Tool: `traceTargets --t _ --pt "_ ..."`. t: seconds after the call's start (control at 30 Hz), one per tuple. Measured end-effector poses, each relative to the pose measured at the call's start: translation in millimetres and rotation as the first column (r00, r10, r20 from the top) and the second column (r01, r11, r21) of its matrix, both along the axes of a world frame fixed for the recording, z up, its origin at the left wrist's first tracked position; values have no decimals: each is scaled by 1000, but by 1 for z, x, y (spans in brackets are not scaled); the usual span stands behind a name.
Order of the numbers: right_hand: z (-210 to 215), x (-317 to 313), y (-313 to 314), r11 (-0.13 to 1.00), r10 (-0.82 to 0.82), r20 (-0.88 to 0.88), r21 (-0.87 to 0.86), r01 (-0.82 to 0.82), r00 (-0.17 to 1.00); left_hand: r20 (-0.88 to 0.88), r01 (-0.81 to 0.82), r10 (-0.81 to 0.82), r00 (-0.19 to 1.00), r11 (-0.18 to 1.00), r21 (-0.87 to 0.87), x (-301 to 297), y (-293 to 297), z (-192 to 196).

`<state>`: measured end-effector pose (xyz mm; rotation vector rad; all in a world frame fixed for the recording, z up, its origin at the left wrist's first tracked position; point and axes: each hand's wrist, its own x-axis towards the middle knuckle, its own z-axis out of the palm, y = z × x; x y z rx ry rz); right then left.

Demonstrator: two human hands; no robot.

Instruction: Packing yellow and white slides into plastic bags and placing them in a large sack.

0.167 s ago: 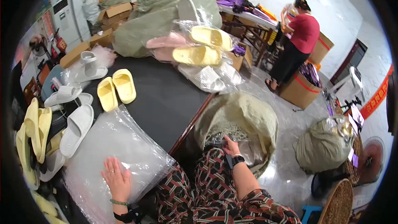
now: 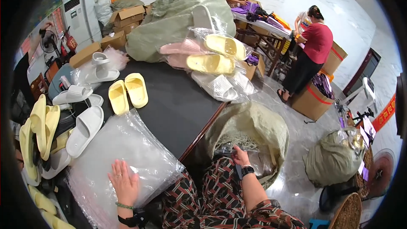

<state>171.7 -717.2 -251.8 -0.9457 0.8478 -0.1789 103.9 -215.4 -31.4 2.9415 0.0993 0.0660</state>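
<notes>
The stack of clear plastic bags (image 2: pixel 123 161) lies at the near corner of the black table (image 2: pixel 178 101), its lower edge hanging over the rim toward the person. The left hand (image 2: pixel 124 182) rests flat on it, fingers spread and open, pressing the film down and gripping nothing. The right hand (image 2: pixel 240 157) is off the table, down in the mouth of the grey-green woven sack (image 2: pixel 254 131) standing on the floor against the table edge; its fingers curl inward among the contents, but whether they grasp anything cannot be told, since the sack folds hide them. Judged from this, the step in hand is drawing an item from the sack while the bags are steadied; the next move calls for lifting the right hand clear of the sack rim and over the table edge without dragging the film. Just beyond the bags sits a pair of yellow slippers (image 2: pixel 127 92), soles down, side by side; white slippers (image 2: pixel 85 129) lie left of the bags, touching their edge, and more yellow ones crowd the left rim. Bagged slippers (image 2: pixel 212 55) pile at the far side. Open tabletop remains between the yellow pair and the right-hand edge. Other people work at a far bench, well apart.
</notes>
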Motion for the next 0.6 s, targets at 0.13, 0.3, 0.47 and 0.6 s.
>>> traceTargets --t 0.13,0.3,0.47,0.6 --pt "34 -27 -3 999 -43 64 25 41 997 33 29 -29 999 1000 11 -2 3 -7" --pt "46 -91 -51 991 -6 266 134 -31 964 21 68 -68 997 998 6 2 -9 -7" --pt "108 -121 -62 995 -82 220 75 67 972 20 44 -45 999 999 30 9 -13 -9" --pt "131 -134 -74 996 18 166 -94 -3 986 64 -17 16 998 1000 19 13 -3 -3"
